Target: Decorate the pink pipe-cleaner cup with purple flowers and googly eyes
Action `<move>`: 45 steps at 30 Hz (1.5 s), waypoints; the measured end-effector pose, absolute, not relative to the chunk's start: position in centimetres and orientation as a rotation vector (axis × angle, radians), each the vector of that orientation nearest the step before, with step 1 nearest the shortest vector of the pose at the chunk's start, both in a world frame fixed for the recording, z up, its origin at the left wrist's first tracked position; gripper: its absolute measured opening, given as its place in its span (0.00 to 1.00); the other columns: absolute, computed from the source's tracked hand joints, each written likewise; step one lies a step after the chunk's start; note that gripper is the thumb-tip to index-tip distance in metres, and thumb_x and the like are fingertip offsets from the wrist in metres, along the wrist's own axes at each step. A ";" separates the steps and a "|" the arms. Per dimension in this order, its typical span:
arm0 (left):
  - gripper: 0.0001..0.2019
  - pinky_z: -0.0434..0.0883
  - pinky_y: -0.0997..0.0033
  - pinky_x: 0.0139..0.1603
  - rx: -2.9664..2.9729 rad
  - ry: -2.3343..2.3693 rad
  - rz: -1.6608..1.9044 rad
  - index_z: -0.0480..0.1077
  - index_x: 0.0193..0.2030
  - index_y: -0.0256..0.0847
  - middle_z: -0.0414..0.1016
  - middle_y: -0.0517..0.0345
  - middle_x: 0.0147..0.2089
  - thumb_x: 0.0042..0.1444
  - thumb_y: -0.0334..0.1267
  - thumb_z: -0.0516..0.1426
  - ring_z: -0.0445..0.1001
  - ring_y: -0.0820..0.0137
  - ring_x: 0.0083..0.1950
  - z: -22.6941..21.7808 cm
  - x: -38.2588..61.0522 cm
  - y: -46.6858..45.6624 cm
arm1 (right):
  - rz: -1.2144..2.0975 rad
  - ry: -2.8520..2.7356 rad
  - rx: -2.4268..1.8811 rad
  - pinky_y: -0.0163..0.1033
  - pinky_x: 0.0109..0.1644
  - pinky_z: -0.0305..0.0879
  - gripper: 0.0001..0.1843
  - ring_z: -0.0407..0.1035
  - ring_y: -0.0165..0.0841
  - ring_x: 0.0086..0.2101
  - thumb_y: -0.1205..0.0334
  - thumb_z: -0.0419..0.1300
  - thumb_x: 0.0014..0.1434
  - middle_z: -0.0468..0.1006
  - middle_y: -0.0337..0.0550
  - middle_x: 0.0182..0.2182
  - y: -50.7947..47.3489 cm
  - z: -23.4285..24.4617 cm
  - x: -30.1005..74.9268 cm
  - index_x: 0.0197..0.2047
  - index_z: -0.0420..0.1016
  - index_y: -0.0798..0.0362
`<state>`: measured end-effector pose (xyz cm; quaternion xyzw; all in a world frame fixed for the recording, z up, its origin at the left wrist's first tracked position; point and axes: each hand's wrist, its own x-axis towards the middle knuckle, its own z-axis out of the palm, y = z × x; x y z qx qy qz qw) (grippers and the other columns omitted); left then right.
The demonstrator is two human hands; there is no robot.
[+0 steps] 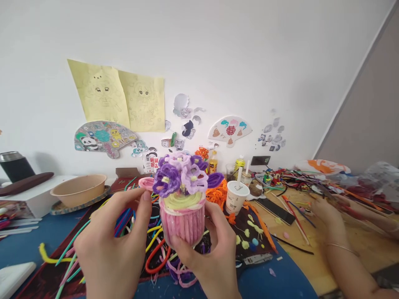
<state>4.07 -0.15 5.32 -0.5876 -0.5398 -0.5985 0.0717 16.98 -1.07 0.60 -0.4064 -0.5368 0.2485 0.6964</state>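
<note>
A pink ribbed flower pot (pixel 183 226) made of pipe cleaners, with a pale yellow-green top, stands upright in my right hand (pixel 215 253), whose fingers wrap round its lower right side. Purple and lilac pipe-cleaner flowers (pixel 181 174) fill its top. My left hand (pixel 115 236) is raised at the pot's left, thumb and forefinger closing on a pink pipe-cleaner loop (pixel 146 183) that sticks out beside the flowers. Below the hands lie loose pipe cleaners, among them a red loop (pixel 157 257) and a yellow piece (pixel 54 258).
A paper cup (pixel 237 197) with a straw, a black phone (pixel 276 210) and scissors (pixel 257 260) lie or stand to the right. Another person's arm (pixel 339 249) reaches in there. At left are a tan bowl (pixel 79 191) and a dark thermos (pixel 17 166).
</note>
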 end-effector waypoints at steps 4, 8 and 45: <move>0.11 0.66 0.64 0.46 -1.708 -1.595 -1.740 0.72 0.35 0.50 0.77 0.63 0.36 0.60 0.50 0.52 0.73 0.64 0.40 5.6 4.4 -0.4 | 0.582 -1.174 -0.875 0.38 0.42 0.75 0.26 0.76 0.38 0.39 0.62 0.69 0.42 0.80 0.42 0.40 -1.3 0.9 16.9 0.47 0.73 0.49; 0.12 0.66 0.58 0.48 -1.702 -1.605 -1.730 0.73 0.38 0.49 0.77 0.58 0.38 0.60 0.51 0.53 0.74 0.61 0.42 5.7 4.6 -0.7 | 0.584 -1.123 -0.861 0.37 0.39 0.76 0.25 0.77 0.39 0.37 0.61 0.70 0.40 0.81 0.42 0.39 -1.8 1.5 16.6 0.44 0.74 0.49; 0.05 0.68 0.69 0.46 -1.603 -1.305 -1.451 0.72 0.39 0.42 0.78 0.58 0.37 0.61 0.36 0.55 0.76 0.69 0.39 6.1 5.0 -1.4 | 0.866 -0.901 -0.811 0.33 0.41 0.74 0.27 0.77 0.39 0.40 0.67 0.68 0.36 0.82 0.41 0.39 -2.2 0.2 16.2 0.44 0.75 0.50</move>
